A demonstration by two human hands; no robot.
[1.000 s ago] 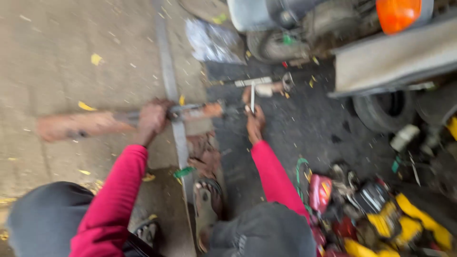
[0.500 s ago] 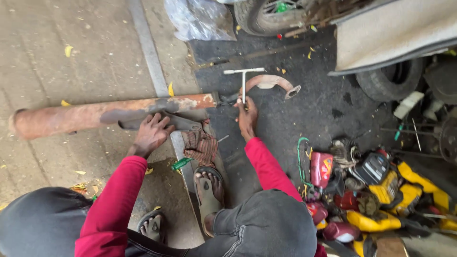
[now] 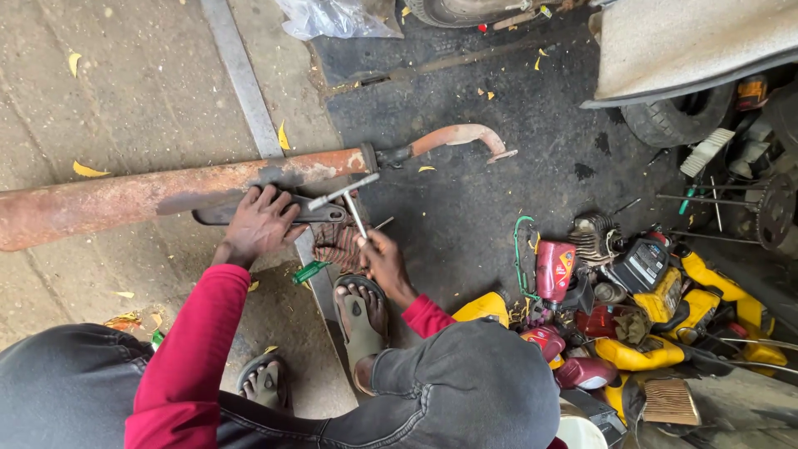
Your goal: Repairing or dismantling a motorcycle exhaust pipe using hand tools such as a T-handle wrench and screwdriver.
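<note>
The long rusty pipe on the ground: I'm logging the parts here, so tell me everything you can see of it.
The rusty pipe is a long, thick metal tube, orange-brown with dark and pale patches. It lies nearly level across the concrete floor, its left end out of frame. At its right end a thinner curved pipe joins at a collar and bends downward to a flange. The left hand presses a dark bracket against its lower side; the right hand holds a T-handle wrench there.
</note>
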